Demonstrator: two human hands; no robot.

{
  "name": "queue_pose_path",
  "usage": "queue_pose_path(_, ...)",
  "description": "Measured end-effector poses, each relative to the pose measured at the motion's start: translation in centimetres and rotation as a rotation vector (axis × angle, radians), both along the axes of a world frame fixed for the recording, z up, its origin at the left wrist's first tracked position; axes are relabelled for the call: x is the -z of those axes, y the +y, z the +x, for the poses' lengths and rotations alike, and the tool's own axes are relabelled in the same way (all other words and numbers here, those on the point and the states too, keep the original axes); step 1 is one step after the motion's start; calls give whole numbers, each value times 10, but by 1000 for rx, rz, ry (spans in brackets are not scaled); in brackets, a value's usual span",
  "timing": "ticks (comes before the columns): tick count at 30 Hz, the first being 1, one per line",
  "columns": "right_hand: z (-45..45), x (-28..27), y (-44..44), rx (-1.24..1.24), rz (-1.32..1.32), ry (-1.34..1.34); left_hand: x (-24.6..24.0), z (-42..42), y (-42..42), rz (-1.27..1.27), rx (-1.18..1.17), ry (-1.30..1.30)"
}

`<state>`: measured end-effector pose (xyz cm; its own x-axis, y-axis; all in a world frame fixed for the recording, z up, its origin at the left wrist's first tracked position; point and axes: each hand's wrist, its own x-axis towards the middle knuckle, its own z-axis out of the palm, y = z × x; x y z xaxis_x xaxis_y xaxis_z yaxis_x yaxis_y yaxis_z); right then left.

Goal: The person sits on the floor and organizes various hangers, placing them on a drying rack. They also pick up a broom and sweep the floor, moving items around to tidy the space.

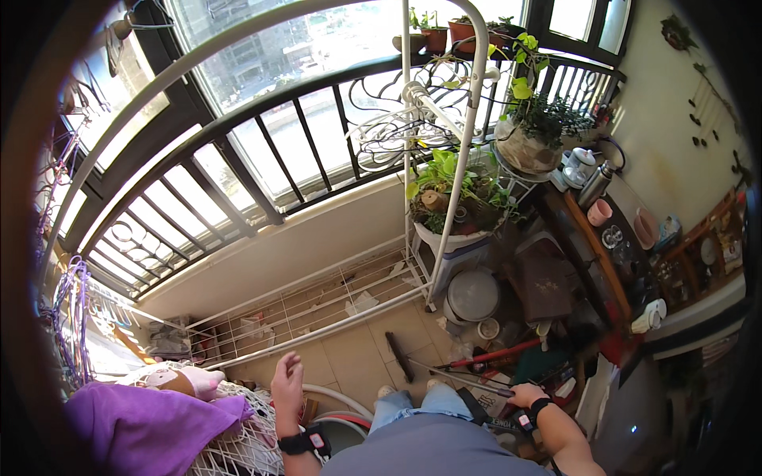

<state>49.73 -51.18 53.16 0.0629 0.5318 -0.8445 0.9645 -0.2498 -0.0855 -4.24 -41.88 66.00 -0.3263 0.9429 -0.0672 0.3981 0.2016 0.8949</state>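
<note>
My right hand (528, 395) is closed around the grip of a long-handled broom (455, 377). Its thin handle runs left to a dark, narrow broom head (399, 357) on the tiled floor, just ahead of my feet. My left hand (288, 382) is raised and holds nothing, its fingers loosely extended. It hovers beside a white net hanging seat (238, 410), over which a purple cloth (155, 425) is draped. A plush toy (178, 381) lies on the netting. Scraps of paper (361, 303) lie under the white drying rack.
A white metal drying rack (297, 336) spans the floor ahead, below a black railing (300, 143). Potted plants (452, 232) stand at its right end. A lidded bucket (473, 296), a red pole (497, 353) and a cluttered cabinet (595, 250) crowd the right side. Hangers (71, 321) hang at left.
</note>
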Motion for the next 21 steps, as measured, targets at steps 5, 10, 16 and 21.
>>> queue_pose_path(5, 3, 22, -47, 117, -87, 28, -54, 64, 135, 314, 341, -130)
queue_pose_path(10, 17, 38, -63, 215, -37, 54, -114, 164, 232, 430, 572, -256)
queue_pose_path(16, 45, 39, -60, 263, -11, 103, -126, 288, 326, 399, 664, -360)
queue_pose_path(21, 60, 48, -60, 308, -21, 127, -101, 340, 367, 352, 621, -304)
